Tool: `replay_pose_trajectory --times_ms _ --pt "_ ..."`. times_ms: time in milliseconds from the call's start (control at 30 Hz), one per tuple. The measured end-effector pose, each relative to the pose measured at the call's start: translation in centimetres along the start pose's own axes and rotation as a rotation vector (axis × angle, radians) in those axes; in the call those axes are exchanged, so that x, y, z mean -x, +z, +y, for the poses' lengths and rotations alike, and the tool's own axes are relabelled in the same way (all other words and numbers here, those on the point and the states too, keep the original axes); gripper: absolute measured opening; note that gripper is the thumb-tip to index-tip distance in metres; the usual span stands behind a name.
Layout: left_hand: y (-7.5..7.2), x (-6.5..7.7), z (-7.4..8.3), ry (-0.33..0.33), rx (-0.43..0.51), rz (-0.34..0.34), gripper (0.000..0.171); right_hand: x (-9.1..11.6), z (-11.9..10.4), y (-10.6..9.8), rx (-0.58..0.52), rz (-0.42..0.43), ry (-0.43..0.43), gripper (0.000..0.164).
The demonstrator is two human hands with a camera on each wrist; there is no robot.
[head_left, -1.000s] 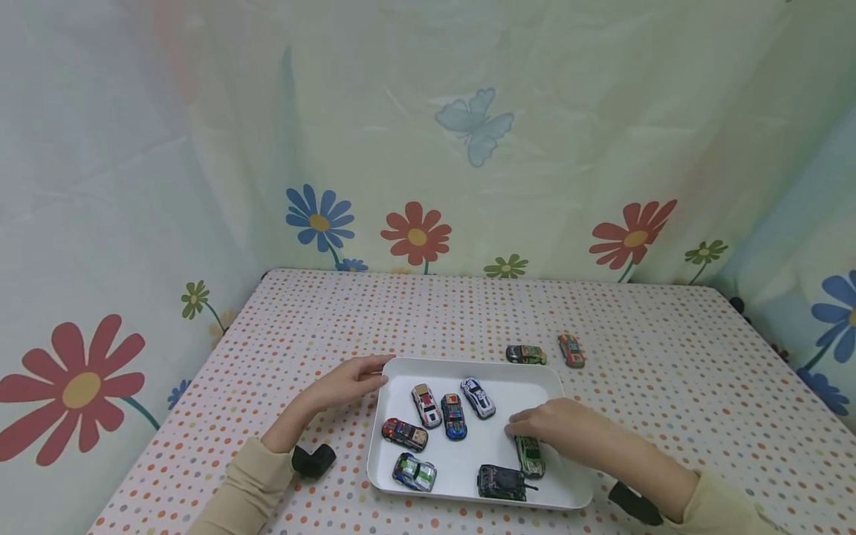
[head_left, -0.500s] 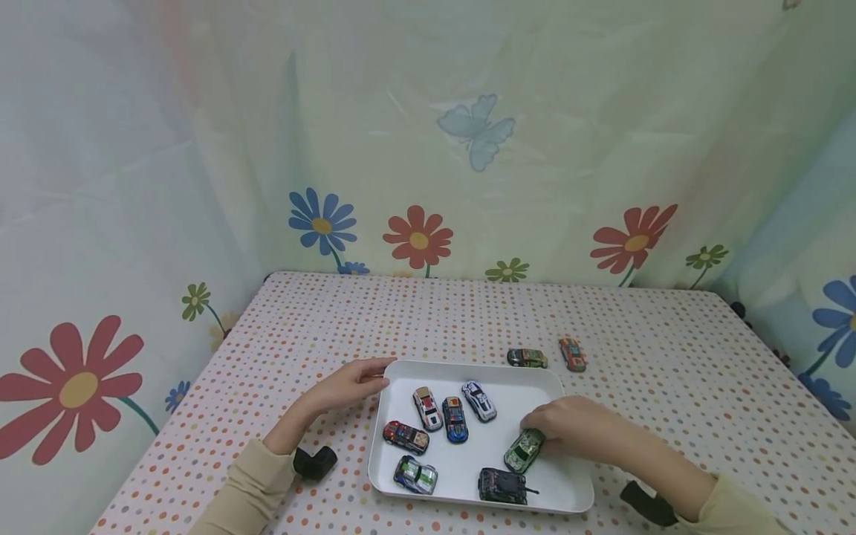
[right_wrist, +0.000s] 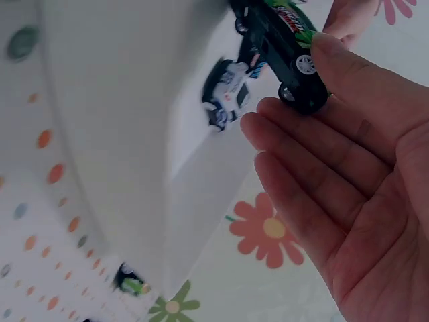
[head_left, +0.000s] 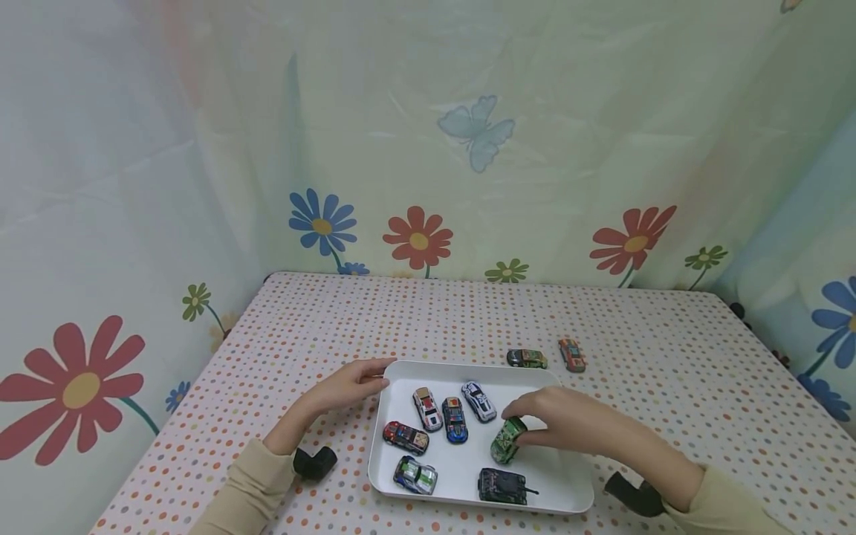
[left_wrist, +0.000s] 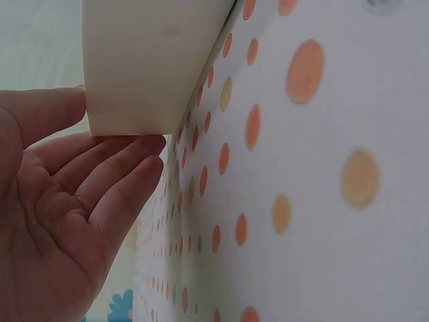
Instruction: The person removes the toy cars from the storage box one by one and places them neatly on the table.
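Over the white tray (head_left: 464, 462), right of centre: green toy car (head_left: 506, 443), tilted, underside (right_wrist: 271, 48) showing in the right wrist view. Right hand (head_left: 553, 417) pinches one end. Left hand (head_left: 344, 383), fingers extended, touches tray's far-left corner. Car probably light, stiff, slick-painted; best held across its sides, clear of wheels (right_wrist: 306, 64) that may roll.

There are eight toy cars (head_left: 455, 420): five in the one white tray (head_left: 461, 467), two beyond it on the single worktop (head_left: 334, 319), and one green car (head_left: 507, 441) in the right grip (head_left: 555, 420). With the left grip (head_left: 344, 385), the grips number two. Toy tank (head_left: 501, 486): one. Sleeves (head_left: 244, 490): two. The head view shows three red flowers (head_left: 418, 240) and one whole butterfly (head_left: 477, 135).
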State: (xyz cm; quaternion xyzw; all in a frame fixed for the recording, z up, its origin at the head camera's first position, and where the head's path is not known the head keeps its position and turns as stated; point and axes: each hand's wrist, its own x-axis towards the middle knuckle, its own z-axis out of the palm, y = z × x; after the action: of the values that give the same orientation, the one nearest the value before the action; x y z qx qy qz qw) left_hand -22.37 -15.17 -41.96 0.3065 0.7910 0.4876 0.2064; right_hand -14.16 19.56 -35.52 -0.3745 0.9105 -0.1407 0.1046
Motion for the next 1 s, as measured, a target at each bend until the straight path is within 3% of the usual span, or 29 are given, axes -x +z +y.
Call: replay_pose_trajectory --times_ms 333,500,800,1000 --pt "0.0 0.0 -0.1 0.005 -0.012 0.010 0.049 -2.2 -2.7 -0.6 0.096 -0.027 -0.058 0.025" --pt "0.0 0.0 -0.1 0.017 -0.011 0.001 0.049 -2.8 -3.2 -1.1 0.076 -0.035 -0.066 0.024" --pt "-0.1 0.2 0.2 0.018 -0.006 0.000 0.049 -3.7 -1.8 -2.5 -0.051 0.039 -0.047 0.025" --pt "0.0 0.1 0.1 0.020 -0.005 -0.004 0.049 -4.2 0.6 -3.7 -0.164 0.120 0.014 0.025"
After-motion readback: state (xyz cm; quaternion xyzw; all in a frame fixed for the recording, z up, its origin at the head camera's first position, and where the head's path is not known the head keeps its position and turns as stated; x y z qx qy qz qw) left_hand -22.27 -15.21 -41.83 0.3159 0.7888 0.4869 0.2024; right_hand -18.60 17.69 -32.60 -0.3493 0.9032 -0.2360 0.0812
